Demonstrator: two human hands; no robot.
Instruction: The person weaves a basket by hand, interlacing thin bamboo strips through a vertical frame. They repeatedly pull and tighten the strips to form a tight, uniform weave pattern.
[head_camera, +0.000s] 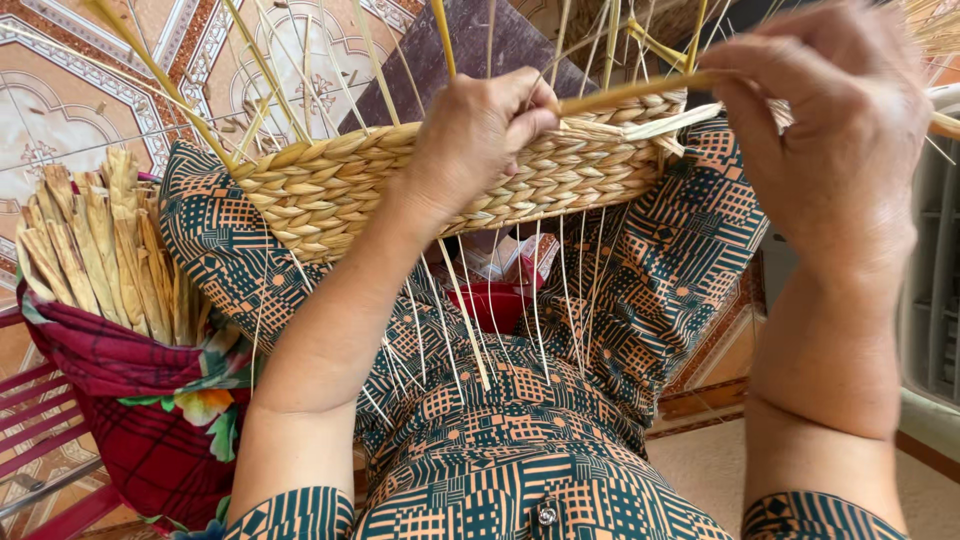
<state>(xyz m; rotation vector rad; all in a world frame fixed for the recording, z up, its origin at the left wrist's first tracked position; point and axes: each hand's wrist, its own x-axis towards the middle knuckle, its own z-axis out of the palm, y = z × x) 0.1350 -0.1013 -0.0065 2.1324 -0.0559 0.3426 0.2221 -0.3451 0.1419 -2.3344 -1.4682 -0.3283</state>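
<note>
Woven straw basket (330, 185), half finished, lay across the person's lap, its plaited band curving from the left knee toward the right, with loose stakes sticking out above and below it. Left hand (475, 135) was clenched over the upper edge of the band near its middle, thumb and fingers pinching the weave. Right hand (835, 140) was closed around a thick yellow strand (630, 92) that ran level from the basket's edge into its grip. Thin pale stakes (540, 300) hung down from the band over the dark green and orange patterned garment (500, 440). To the left, a bundle of dried flat stalks (95, 250) stood upright in a red checked cloth (140, 400). Patterned floor tiles (60, 100) showed beyond the basket.
</note>
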